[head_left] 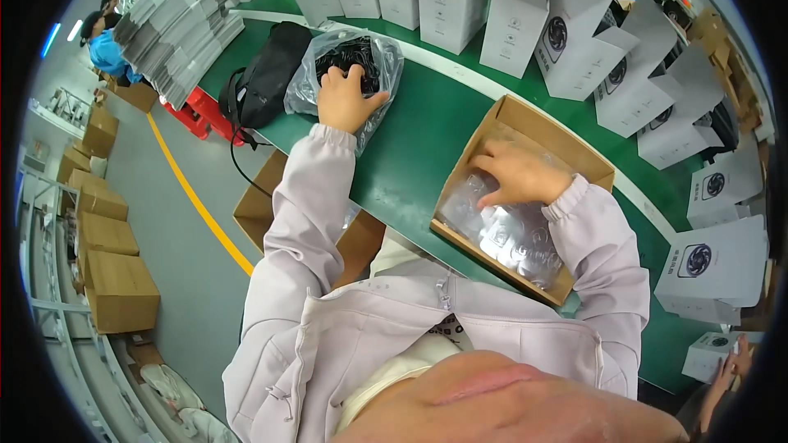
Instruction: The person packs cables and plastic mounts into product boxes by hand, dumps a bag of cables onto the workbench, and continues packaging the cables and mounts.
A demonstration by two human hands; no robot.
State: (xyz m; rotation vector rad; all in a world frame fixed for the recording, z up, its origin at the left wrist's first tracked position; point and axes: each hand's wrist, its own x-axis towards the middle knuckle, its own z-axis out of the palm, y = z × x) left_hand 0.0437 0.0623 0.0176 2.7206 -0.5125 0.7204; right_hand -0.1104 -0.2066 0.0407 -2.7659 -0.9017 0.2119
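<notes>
My left hand (348,100) reaches over the mouth of a clear plastic bag (387,61). Its fingers are apart, touching or just above a bundle of black, cord-like items (353,51) inside; their exact kind is hard to make out. To my right, an open cardboard tray (469,248) lies on the green table, with clear plastic packets (502,234) in it. My right hand (519,172) rests over these packets, thumb and fingers spread, gripping nothing visible. Part of the packets is hidden under that hand.
A black bag with a strap (269,74) sits left of the plastic bag. Open white boxes (447,4) line the table's far and right sides. Flattened cardboard stacks (174,29) stand far left. Below the table's left edge is a cardboard box (261,201). Another person's hand (732,367) shows lower right.
</notes>
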